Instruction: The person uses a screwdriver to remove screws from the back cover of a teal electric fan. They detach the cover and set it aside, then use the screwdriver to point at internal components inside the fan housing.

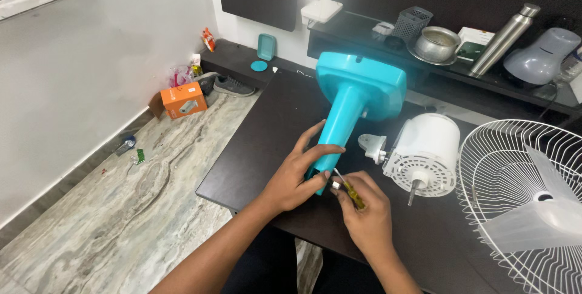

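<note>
Now my left hand (297,176) grips the turquoise fan stand (354,103) neck while my right hand (364,209), closed around a yellow-handled screwdriver (350,190), must seat its tip squarely.

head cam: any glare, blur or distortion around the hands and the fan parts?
Head view: even soft light, hands sharp; mild sheen on the turquoise fan stand and steel bottle; wide-angle bending at the edges stretches the white fan grille; the screwdriver in the right hand is small, tip hard to resolve.

Open dark worktop (267,148) at nine o'clock of the hands; at three o'clock the white ribbed motor housing (424,154) and white wire fan guard (521,197) crowd in; teal plastic fan stand (354,97) blocks twelve.
</note>
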